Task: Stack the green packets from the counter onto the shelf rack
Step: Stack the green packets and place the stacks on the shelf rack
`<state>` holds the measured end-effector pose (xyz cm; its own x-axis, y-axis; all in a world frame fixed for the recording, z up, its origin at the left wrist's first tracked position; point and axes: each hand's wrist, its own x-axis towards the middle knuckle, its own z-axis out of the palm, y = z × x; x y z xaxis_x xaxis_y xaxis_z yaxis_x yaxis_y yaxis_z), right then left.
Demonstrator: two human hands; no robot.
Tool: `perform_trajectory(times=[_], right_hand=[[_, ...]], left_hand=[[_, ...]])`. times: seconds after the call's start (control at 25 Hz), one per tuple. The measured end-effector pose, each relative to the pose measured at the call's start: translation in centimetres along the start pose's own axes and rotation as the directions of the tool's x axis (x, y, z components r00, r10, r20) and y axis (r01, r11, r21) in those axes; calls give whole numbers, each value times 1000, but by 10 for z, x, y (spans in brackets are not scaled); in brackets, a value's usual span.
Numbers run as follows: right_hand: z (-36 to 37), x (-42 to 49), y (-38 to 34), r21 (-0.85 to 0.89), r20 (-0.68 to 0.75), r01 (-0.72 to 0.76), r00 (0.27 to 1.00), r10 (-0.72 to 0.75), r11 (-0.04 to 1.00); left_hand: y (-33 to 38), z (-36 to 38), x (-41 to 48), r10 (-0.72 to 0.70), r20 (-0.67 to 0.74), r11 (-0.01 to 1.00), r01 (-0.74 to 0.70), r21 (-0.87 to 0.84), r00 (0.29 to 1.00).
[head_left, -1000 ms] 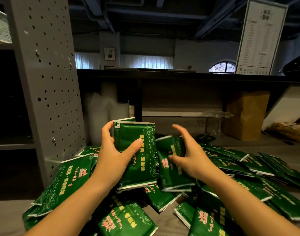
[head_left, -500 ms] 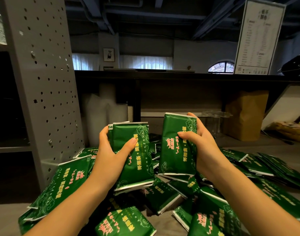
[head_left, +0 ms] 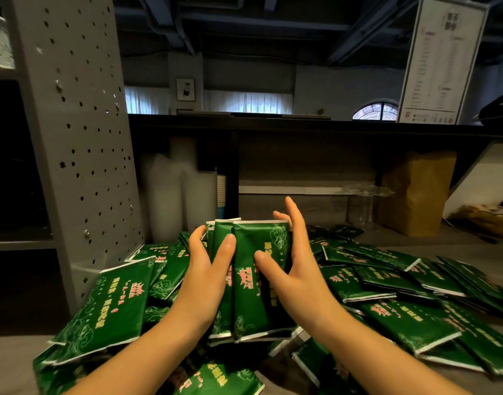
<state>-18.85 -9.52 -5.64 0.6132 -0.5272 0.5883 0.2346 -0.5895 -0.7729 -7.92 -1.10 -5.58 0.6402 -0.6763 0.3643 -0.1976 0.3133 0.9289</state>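
Both hands on one upright bundle of green packets, above the pile.

Nearest me, loose green packets lie scattered and overlapping on the grey counter. My left hand grips the bundle's left edge, thumb on the front face, fingers wrapped behind. My right hand grips the right edge, thumb pressed on the front, fingers up along the back, one sticking above the top. The bundle is several packets thick, held clear of the pile. The shelf rack, a perforated grey panel, stands to the left. Behind are stacked white cups, a brown paper bag and a menu sign.
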Motion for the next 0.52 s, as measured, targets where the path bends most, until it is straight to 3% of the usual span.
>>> perform_trajectory(times=[0.12, 0.44, 0.52], right_hand=[[6, -2, 1, 5, 24, -19, 1000, 19, 1000], [-12, 9, 8, 113, 161, -84, 985, 65, 990], [-21, 11, 4, -24, 176, -62, 982, 65, 998]], left_hand=[[3, 3, -4, -15, 48, 999, 17, -36, 999], [-4, 3, -3, 50, 61, 993, -56, 105, 997], [-3, 1, -3, 49, 61, 993, -55, 103, 997]])
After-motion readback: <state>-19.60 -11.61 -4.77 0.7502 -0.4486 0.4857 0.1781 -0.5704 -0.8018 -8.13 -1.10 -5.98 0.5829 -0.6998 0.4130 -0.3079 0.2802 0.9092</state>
